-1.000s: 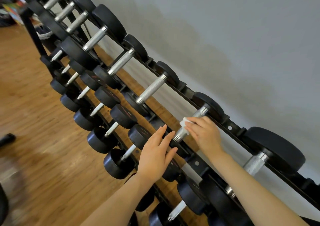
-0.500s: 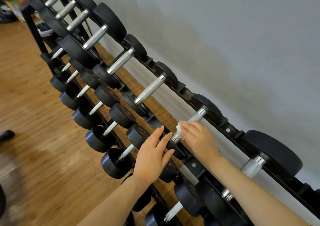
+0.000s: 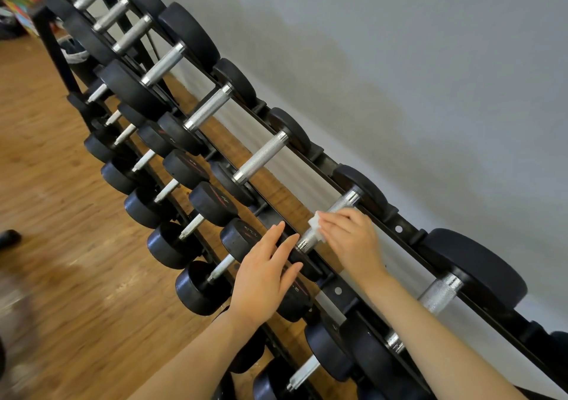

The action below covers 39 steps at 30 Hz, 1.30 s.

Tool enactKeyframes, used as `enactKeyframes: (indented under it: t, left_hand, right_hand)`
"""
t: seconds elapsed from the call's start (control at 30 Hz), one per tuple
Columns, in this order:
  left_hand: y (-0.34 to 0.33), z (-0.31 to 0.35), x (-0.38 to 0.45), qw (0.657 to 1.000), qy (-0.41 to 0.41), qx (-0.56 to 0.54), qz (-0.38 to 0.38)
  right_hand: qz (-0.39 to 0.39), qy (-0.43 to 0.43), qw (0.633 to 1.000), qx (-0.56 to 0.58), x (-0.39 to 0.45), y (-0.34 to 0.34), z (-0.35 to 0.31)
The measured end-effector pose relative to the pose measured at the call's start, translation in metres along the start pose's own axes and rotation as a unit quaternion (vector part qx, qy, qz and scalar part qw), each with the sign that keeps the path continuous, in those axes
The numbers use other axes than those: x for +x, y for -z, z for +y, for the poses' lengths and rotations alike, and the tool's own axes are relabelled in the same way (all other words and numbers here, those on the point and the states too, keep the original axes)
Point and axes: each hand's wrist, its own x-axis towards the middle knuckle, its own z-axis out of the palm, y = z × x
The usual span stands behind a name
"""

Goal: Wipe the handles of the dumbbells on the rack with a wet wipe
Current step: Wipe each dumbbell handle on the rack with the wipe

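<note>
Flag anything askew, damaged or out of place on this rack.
Nothing stands out. The dumbbells sit evenly in the rack; the right hand presses a wet wipe on one handle.

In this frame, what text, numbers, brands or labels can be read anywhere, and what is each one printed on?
No text can be read in this frame.
Dumbbell head near the left hand: faint raised marks, too blurred to read.
Middle-row dumbbell heads: red logo streaks and small marks, too blurred to read.
Head under the left hand: a red mark, unreadable.
Wet wipe, handles and rack rail: no lettering visible.
</note>
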Motion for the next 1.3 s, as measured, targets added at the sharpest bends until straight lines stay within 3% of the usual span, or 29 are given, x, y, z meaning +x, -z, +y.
enactKeyframes:
  t: [0.1, 0.27, 0.47, 0.67, 0.83, 1.0, 1.3]
  left_hand:
    - [0.0, 0.0, 0.0, 1.0, -0.001, -0.001, 0.003]
    - [-0.001, 0.001, 0.0, 1.0, -0.004, 0.001, 0.009]
    - [-0.002, 0.0, 0.0, 1.0, 0.0, 0.001, 0.004]
    - [-0.002, 0.001, 0.0, 1.0, 0.004, 0.012, 0.002]
    - [0.002, 0.001, 0.002, 0.999, 0.01, 0.026, -0.016]
    - [0.008, 0.003, 0.005, 0.998, 0.02, 0.035, -0.049]
    - [0.016, 0.015, 0.003, 0.997, 0.048, 0.038, -0.053]
  right_hand:
    - [0.033, -0.067, 0.997, 0.026, -0.002, -0.003, -0.005]
    - [0.0, -0.01, 0.999, 0.032, -0.013, -0.01, -0.02]
    - [0.051, -0.12, 0.991, 0.015, -0.005, -0.006, -0.009]
    - [0.051, -0.095, 0.994, 0.017, -0.015, -0.01, -0.016]
    - [0.077, -0.124, 0.989, 0.003, -0.01, -0.009, -0.011]
    - [0.049, -0.144, 0.988, 0.033, -0.013, -0.009, -0.012]
    - [0.049, -0.299, 0.949, 0.088, -0.002, 0.003, -0.049]
